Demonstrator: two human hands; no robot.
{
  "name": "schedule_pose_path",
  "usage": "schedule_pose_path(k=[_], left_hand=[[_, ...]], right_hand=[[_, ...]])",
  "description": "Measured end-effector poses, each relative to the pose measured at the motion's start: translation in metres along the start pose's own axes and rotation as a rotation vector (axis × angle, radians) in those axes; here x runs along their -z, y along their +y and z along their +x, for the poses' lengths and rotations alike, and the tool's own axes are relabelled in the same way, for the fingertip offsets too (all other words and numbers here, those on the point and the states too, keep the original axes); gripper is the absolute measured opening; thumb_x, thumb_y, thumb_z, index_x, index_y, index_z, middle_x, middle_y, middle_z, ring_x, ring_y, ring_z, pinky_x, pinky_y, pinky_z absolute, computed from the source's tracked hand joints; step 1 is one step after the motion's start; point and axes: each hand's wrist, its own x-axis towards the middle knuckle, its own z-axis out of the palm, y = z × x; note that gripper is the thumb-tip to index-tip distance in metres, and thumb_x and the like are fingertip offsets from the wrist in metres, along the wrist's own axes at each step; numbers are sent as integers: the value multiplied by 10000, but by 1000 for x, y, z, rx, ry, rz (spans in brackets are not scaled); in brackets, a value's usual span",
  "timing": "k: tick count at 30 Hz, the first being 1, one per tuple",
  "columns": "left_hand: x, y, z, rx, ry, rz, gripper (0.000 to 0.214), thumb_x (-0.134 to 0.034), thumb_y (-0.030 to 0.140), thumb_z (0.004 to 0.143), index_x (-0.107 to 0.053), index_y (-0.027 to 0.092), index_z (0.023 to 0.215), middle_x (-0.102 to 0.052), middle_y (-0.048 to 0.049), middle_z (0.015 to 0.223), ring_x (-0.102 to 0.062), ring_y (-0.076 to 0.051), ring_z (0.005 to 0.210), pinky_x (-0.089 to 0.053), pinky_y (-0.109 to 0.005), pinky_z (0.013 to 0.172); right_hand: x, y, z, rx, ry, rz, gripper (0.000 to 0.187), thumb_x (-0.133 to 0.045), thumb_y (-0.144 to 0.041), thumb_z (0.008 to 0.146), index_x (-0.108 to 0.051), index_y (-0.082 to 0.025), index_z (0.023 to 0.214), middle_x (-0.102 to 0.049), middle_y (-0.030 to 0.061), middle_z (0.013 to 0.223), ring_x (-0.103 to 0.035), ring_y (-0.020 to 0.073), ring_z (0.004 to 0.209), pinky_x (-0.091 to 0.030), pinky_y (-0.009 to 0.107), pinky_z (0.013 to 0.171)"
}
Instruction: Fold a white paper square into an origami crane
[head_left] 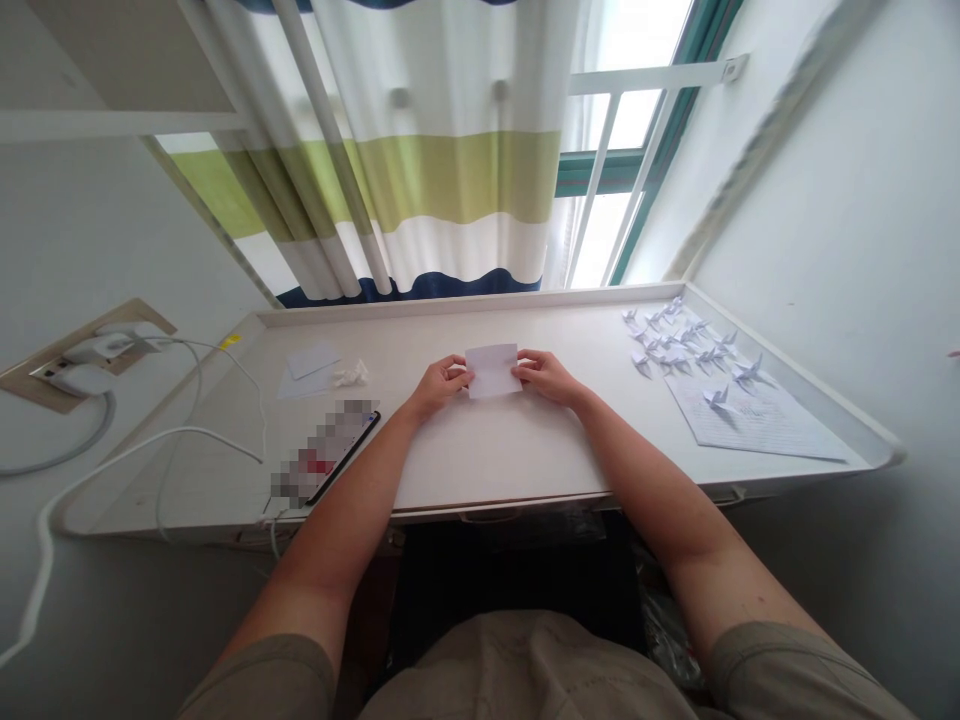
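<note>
Left hand [439,385] pinches the left edge of a small white rectangular sheet of paper [493,370] between thumb and fingertips; right hand [546,375] pinches the right edge the same way. The sheet is held between the two hands at mid-tabletop, its lower edge at or just above the pale white tabletop [480,460]; contact cannot be confirmed. Judged from the grip, the work in hand is an early fold of this sheet, with no crease visible yet. A clean crease would call for both edges squared before pressing down. To the left lie flat white paper squares [311,368] with a small crumpled white paper piece [352,375] beside them, and nearer the front edge a dark-framed phone [330,455], screen blurred, with a white cable [187,435] running off it. Well to the right, a cluster of small white folded paper cranes [686,345] stands partly on a lined sheet of writing paper [750,425].
</note>
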Motion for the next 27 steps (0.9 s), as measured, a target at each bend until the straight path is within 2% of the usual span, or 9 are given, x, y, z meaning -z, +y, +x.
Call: schedule_pose_path(k=[7, 13, 18, 21, 24, 27], left_hand=[[1, 1, -1, -4, 6, -3, 569, -956, 556, 631, -639, 199, 942, -755, 1, 746, -685, -156, 699, -535, -305, 749], [-1, 1, 0, -19, 42, 1, 564, -957, 565, 597, -701, 196, 938, -755, -6, 764, -653, -146, 681, -514, -291, 707], [0, 7, -2, -30, 66, 28, 373, -856, 488, 695, -807, 182, 902, -742, -38, 782, -626, -157, 731, -500, -289, 701], [-1, 12, -4, -32, 58, 37, 343, -776, 504, 752, -819, 180, 857, -750, -66, 847, -622, -172, 757, -513, -304, 706], [-4, 12, -5, -42, 62, 54, 339, -821, 503, 736, -795, 183, 846, -720, -43, 812, -596, -158, 730, -499, -293, 691], [-6, 9, -5, -77, 64, 72, 378, -899, 468, 680, -741, 184, 873, -647, 10, 707, -565, -136, 670, -464, -277, 659]], right_hand=[[0, 0, 0, -8, 17, 32, 319, -819, -387, 773, -741, -182, 1004, -745, 11, 780, -629, 153, 722, -498, 289, 727], [-4, -3, -1, -7, 19, 80, 333, -833, -404, 741, -752, -185, 979, -694, -8, 709, -577, 146, 654, -476, 298, 668], [-5, -7, -2, -14, 33, 66, 229, -723, -344, 767, -812, -185, 904, -672, 16, 745, -583, 158, 684, -482, 318, 688], [-4, -9, -2, -12, 44, 37, 212, -682, -348, 810, -806, -180, 847, -621, 8, 693, -545, 147, 669, -444, 303, 665], [-6, -9, -3, 9, 17, -2, 232, -773, -415, 816, -739, -187, 846, -630, -9, 682, -562, 141, 659, -434, 297, 664], [-9, -10, -4, 13, -14, 16, 377, -874, -457, 748, -635, -218, 914, -664, -31, 688, -643, 166, 673, -458, 301, 677]])
